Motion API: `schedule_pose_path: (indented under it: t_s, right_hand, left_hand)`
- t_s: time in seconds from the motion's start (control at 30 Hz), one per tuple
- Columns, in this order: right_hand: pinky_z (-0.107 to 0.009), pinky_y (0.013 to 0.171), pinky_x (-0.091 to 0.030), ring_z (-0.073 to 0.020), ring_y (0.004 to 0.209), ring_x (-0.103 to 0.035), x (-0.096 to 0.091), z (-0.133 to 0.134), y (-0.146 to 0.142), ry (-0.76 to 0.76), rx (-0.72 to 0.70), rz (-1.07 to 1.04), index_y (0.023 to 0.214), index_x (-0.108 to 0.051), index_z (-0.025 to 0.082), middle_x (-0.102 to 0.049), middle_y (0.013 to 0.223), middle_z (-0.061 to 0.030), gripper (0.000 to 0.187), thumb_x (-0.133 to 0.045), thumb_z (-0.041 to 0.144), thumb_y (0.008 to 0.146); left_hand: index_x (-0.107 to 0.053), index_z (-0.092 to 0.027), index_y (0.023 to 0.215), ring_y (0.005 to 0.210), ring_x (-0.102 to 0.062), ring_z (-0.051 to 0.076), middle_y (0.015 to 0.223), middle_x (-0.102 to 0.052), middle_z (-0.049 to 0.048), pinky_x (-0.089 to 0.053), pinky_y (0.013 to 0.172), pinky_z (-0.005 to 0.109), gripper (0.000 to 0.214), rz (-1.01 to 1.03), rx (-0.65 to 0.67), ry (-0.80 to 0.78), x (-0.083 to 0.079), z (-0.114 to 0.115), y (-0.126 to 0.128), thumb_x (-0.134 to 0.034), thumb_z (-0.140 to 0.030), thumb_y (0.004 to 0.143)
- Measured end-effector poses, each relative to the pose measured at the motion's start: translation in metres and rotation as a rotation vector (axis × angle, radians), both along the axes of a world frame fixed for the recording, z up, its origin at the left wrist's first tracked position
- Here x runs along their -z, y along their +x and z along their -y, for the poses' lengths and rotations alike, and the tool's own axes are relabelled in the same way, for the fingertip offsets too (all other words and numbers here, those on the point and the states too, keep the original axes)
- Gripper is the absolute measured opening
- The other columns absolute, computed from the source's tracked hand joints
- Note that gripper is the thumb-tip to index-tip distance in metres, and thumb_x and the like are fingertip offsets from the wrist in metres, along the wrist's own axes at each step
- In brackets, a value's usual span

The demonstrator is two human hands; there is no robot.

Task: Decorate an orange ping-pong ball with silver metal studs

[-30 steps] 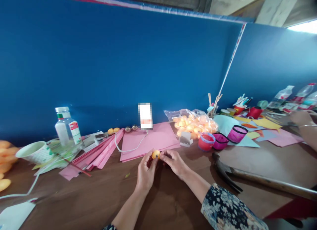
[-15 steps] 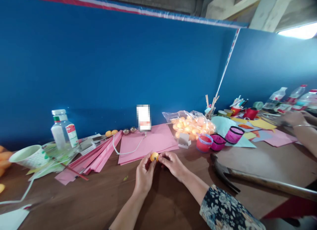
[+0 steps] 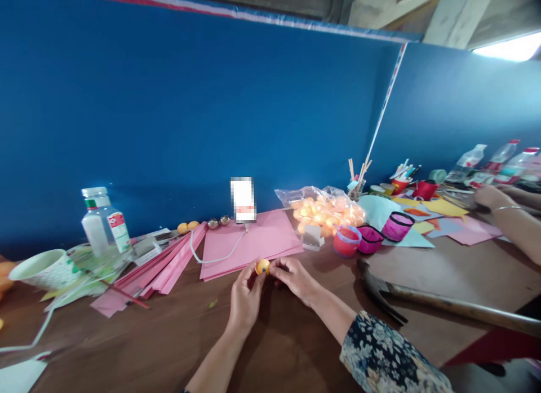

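Leftmost orange balls [image 3: 5,279] now farther out of view

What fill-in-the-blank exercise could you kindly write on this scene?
The bare left hand, holding a round orange ball, is in ____ of pink paper sheets.
The wooden-handled metal hammer lies to the ____ of the bare right hand.
The clear square bottle stands to the ____ of both hands.
front; right; left
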State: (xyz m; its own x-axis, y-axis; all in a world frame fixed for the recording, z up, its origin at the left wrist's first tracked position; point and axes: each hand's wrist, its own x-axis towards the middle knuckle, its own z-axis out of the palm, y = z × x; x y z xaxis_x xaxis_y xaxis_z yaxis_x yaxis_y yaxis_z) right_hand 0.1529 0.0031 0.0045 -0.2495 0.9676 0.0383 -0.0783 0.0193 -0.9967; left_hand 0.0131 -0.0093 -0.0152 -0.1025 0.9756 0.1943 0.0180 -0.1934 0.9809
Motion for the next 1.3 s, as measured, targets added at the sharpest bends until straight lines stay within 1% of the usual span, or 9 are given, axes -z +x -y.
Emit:
schedule_pose_path:
  t_s: [0.17, 0.3, 0.5, 0.63, 0.8, 0.93, 1.03, 1.17, 1.3]
  right_hand:
    - [-0.021, 0.053, -0.042, -0.0085, 0.057, -0.050, 0.0035, -0.0013, 0.0005, 0.001, 0.017, -0.008, 0.074, -0.059, 0.014, -0.056, 0.069, 0.0005, 0.028, -0.062, 0.041, 0.067]
    - [-0.022, 0.053, -0.043, -0.0083, 0.055, -0.049, 0.0037, -0.0016, 0.0007, -0.032, 0.018, -0.033, 0.072, -0.058, 0.014, -0.055, 0.066, 0.0015, 0.028, -0.064, 0.041, 0.065]
    - [-0.024, 0.061, -0.045, -0.0087, 0.059, -0.052, 0.0002, -0.0014, -0.0003, -0.089, 0.018, -0.098, 0.069, -0.059, 0.013, -0.057, 0.066, 0.0012, 0.028, -0.068, 0.038, 0.061]
    - [-0.024, 0.063, -0.045, -0.0089, 0.060, -0.053, -0.0011, -0.0010, -0.0008, -0.104, 0.027, -0.107, 0.068, -0.060, 0.013, -0.057, 0.066, 0.0012, 0.028, -0.069, 0.037, 0.060]
    - [-0.027, 0.066, -0.046, -0.0105, 0.062, -0.054, 0.0015, -0.0021, -0.0010, -0.109, 0.041, -0.118, 0.069, -0.059, 0.013, -0.058, 0.068, 0.0002, 0.032, -0.069, 0.041, 0.057]
    - [-0.027, 0.064, -0.048, -0.0111, 0.062, -0.055, 0.0016, -0.0019, -0.0013, -0.113, 0.058, -0.125, 0.069, -0.055, 0.014, -0.056, 0.066, 0.0013, 0.034, -0.071, 0.041, 0.054]
    - [-0.025, 0.060, -0.049, -0.0105, 0.062, -0.055, -0.0010, -0.0005, -0.0011, -0.102, 0.047, -0.134, 0.074, -0.053, 0.016, -0.056, 0.069, 0.0021, 0.036, -0.071, 0.040, 0.055]
    - [-0.024, 0.061, -0.049, -0.0099, 0.066, -0.057, -0.0036, 0.0010, 0.0012, -0.085, -0.005, -0.133, 0.085, -0.054, 0.017, -0.059, 0.078, -0.0004, 0.034, -0.064, 0.041, 0.065]
    - [-0.025, 0.064, -0.049, -0.0101, 0.067, -0.058, -0.0026, 0.0002, 0.0043, -0.102, -0.028, -0.156, 0.088, -0.054, 0.016, -0.059, 0.078, -0.0010, 0.034, -0.062, 0.042, 0.067]
  left_hand:
    - [-0.058, -0.017, 0.107, 0.101, -0.055, 0.023, 0.108, -0.061, 0.0093, -0.039, 0.090, 0.036, 0.042, -0.012, -0.008, 0.004, -0.0005, 0.0005, 0.0000, -0.060, -0.033, 0.068]
    - [-0.056, -0.016, 0.109, 0.101, -0.055, 0.023, 0.105, -0.062, 0.0097, -0.039, 0.090, 0.037, 0.043, -0.014, 0.016, -0.020, -0.0010, 0.0008, 0.0007, -0.059, -0.033, 0.069]
    - [-0.059, -0.017, 0.105, 0.101, -0.055, 0.023, 0.104, -0.063, 0.0084, -0.039, 0.090, 0.035, 0.042, -0.007, -0.008, -0.038, -0.0025, 0.0018, 0.0011, -0.062, -0.034, 0.067]
    - [-0.058, -0.018, 0.107, 0.100, -0.055, 0.022, 0.106, -0.062, 0.0079, -0.040, 0.089, 0.035, 0.041, -0.056, 0.001, -0.026, -0.0052, 0.0027, 0.0011, -0.060, -0.033, 0.068]
    - [-0.060, -0.018, 0.104, 0.098, -0.056, 0.023, 0.103, -0.064, 0.0078, -0.040, 0.089, 0.036, 0.040, -0.050, -0.004, -0.018, -0.0077, 0.0047, 0.0029, -0.061, -0.033, 0.067]
    - [-0.060, -0.018, 0.104, 0.100, -0.055, 0.023, 0.103, -0.064, 0.0073, -0.039, 0.090, 0.036, 0.038, -0.066, 0.012, -0.001, -0.0083, 0.0055, 0.0042, -0.060, -0.032, 0.068]
    - [-0.059, -0.018, 0.105, 0.102, -0.054, 0.022, 0.107, -0.062, 0.0076, -0.038, 0.091, 0.036, 0.038, -0.075, 0.029, 0.003, -0.0083, 0.0049, 0.0040, -0.058, -0.031, 0.070]
    - [-0.056, -0.018, 0.110, 0.106, -0.052, 0.021, 0.114, -0.058, 0.0074, -0.037, 0.093, 0.035, 0.043, 0.006, 0.046, -0.050, -0.0077, 0.0049, 0.0028, -0.058, -0.033, 0.070]
    - [-0.052, -0.018, 0.115, 0.108, -0.050, 0.022, 0.117, -0.056, 0.0071, -0.038, 0.092, 0.035, 0.048, 0.165, 0.111, -0.131, -0.0072, 0.0065, 0.0032, -0.059, -0.033, 0.069]
